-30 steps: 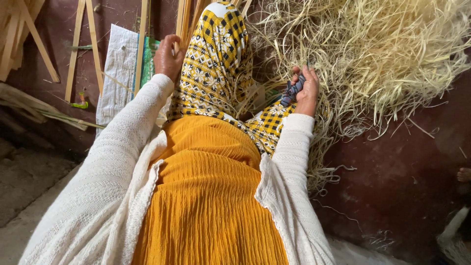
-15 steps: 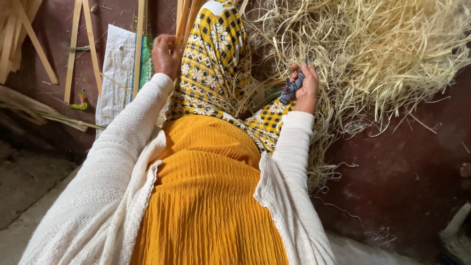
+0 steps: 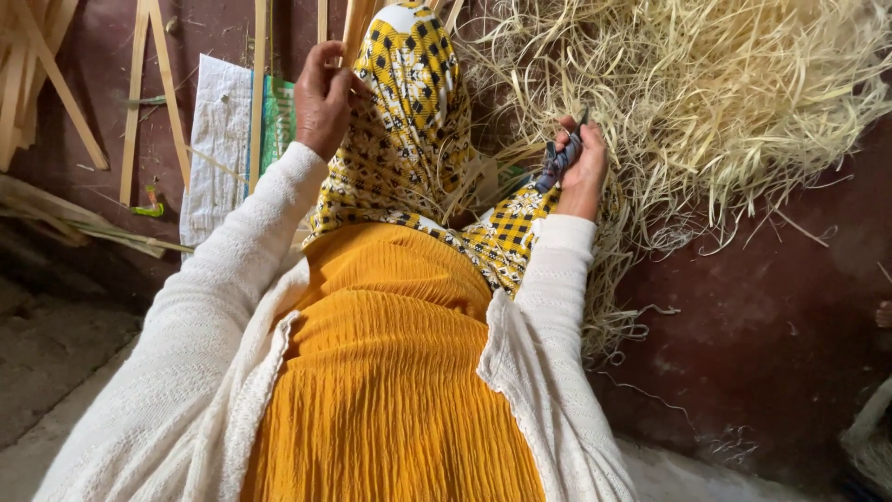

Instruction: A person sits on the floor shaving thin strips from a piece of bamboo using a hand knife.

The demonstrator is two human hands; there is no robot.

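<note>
I sit on the floor in a yellow ribbed dress, a white knitted cardigan and a yellow checked cloth point(image 3: 409, 139) over my raised knee. My left hand point(image 3: 322, 98) is curled around a thin pale bamboo strip point(image 3: 353, 28) that rises past the knee to the top edge. My right hand point(image 3: 581, 163) is closed on a dark-handled tool point(image 3: 560, 156), probably a knife, at the edge of a big heap of pale straw-like shavings point(image 3: 706, 102).
Long wooden slats point(image 3: 139, 84) lean and lie on the dark red floor at the left. A white woven sack point(image 3: 218, 139) with a green piece lies beside them. Loose shavings trail down the floor at the right.
My left hand has slid a little farther up along the strip beside the knee. The right hand with the tool has barely shifted.
</note>
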